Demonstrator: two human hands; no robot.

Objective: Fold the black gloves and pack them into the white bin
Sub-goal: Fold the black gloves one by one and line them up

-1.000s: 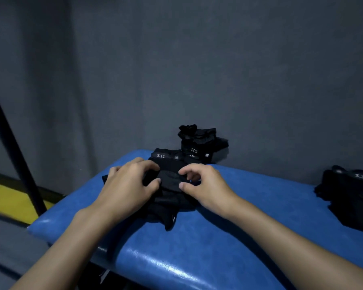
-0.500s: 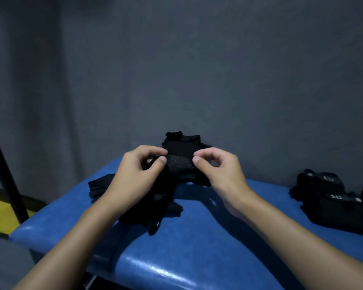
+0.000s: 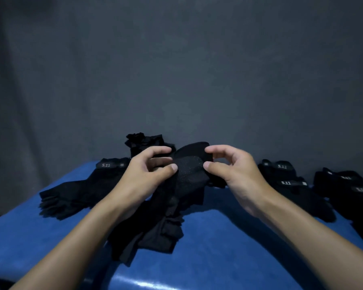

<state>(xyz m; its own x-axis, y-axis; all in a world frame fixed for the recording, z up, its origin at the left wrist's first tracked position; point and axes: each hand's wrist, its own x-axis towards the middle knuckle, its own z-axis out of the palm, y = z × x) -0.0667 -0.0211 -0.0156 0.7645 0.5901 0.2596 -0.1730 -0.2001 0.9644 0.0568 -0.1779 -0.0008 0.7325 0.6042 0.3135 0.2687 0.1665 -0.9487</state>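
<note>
A black glove [image 3: 189, 176] is lifted by its cuff end above the blue padded bench [image 3: 218, 248], and its fingers hang down to the bench. My left hand [image 3: 147, 170] pinches the glove's left side between thumb and fingers. On the right side, my right hand [image 3: 228, 168] pinches it the same way. Another black glove [image 3: 80, 191] with a "5.11" label lies flat on the bench to the left. No white bin is in view.
A bundle of black gloves [image 3: 145, 143] sits at the back against the grey wall [image 3: 176, 70]. Several more black gloves [image 3: 298, 185] with "5.11" labels lie on the right side of the bench. The bench's front edge is near the bottom.
Both hands have raised the glove off the bench and brought it up and to the right. The camera has turned right, showing more gloves on the right.
</note>
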